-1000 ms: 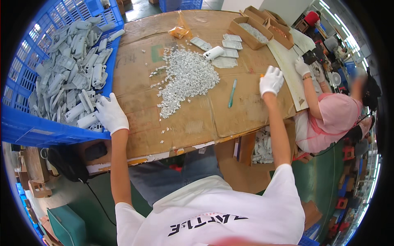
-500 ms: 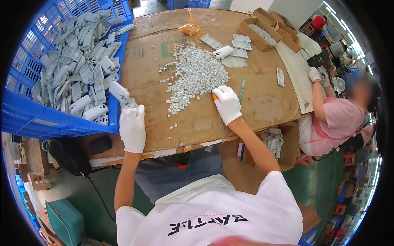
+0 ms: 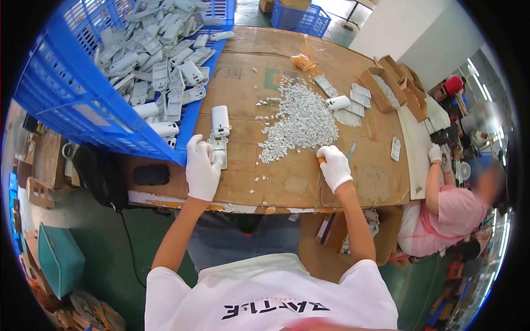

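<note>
My left hand, in a white glove, grips a long white plastic housing and holds it flat on the cardboard-covered table beside the blue crate. My right hand, also gloved, is closed around a small orange-handled tool at the near edge of a heap of small white plastic parts. A thin green pen-like tool lies just right of that hand.
The blue crate holds several white housings. Cardboard boxes and flat white pieces sit at the far right of the table. Another person in a pink top works on the right. A second blue crate stands behind.
My left hand has brought a white housing out of the crate onto the table. My right hand came in from the right to the heap's near edge, now holding the orange-handled tool.
</note>
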{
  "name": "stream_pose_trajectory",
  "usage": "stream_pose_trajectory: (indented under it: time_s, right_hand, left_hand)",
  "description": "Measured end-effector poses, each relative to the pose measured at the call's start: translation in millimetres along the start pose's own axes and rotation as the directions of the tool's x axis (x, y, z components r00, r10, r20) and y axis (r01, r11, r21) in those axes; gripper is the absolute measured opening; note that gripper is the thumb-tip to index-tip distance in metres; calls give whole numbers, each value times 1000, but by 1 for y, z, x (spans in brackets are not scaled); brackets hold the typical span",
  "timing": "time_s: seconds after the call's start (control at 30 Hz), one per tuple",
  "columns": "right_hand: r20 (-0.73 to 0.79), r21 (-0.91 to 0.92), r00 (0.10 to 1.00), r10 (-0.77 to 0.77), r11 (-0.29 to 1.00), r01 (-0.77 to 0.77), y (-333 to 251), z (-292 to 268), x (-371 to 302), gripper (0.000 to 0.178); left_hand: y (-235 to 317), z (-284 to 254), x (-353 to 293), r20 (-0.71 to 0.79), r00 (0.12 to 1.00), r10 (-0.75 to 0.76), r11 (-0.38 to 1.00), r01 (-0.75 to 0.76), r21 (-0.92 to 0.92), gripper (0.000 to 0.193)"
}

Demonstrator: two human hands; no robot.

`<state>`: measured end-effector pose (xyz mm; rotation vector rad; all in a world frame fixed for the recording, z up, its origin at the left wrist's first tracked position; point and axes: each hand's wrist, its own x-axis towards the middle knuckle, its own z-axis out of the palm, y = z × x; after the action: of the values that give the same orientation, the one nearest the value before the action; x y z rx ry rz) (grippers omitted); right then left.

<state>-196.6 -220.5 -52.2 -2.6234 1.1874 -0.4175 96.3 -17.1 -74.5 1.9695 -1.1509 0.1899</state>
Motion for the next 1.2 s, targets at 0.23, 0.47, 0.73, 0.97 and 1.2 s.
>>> stream_pose_trajectory:
  time_s: [0.23,0.47,0.73,0.97,1.2]
  right_hand:
    - [67,-77,992,108,992,-102,-3,-7,-3,12]
    - [-218,-66,959,-180,983,169,-42,-8,-9,15]
    - [-68,945,994,-91,313,93,-158,2,7,29]
    - [-550,446,812,-196,752,485,-183,-1,16,22]
    - [-431,631,903,-2,715,302,-186,-10,6,23]
  left_hand:
    - [19,2,40,331,864,-380,915,299,272,51]
    - [28,-1,58,-102,992,72,621,36,783,20]
    - [61,-22,33,127,983,-132,950,162,-267,36]
    - [100,-36,10,113,975,-189,892,219,-396,33]
    - [111,-26,3,29,994,-102,914,105,-393,30]
